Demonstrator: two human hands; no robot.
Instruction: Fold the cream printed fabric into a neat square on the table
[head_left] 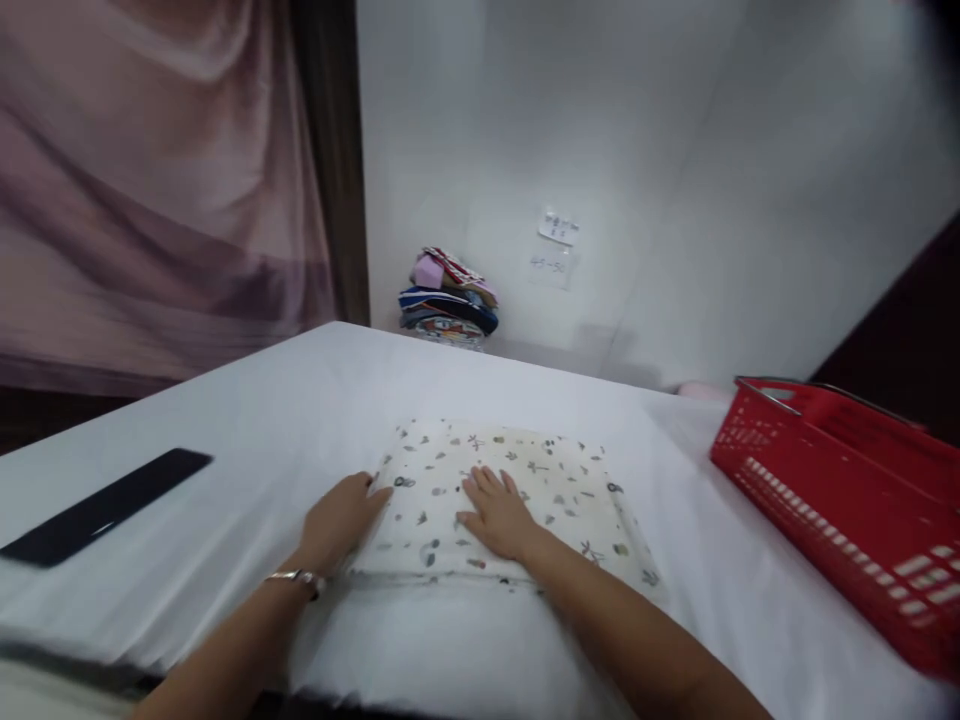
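Observation:
A folded cream cloth (450, 490) with a small scattered print of plants and other little motifs lies flat on the white-covered table (262, 400). My right hand (499, 515) rests palm down on the middle of it, fingers stretched out. At the cloth's left edge is my left hand (341, 515), with a silver bracelet (300, 578) on the wrist. Its thumb lies on the edge and the other fingers curl beside it, partly hidden, so the hand appears to hold that edge.
A red plastic basket (847, 490) stands on the right. A long black flat strip (105, 505) lies on the left. Beyond the far edge is a stack of folded fabrics (450, 300) against the wall. A pink curtain (165, 180) hangs at the left; paper labels (559, 228) are on the wall.

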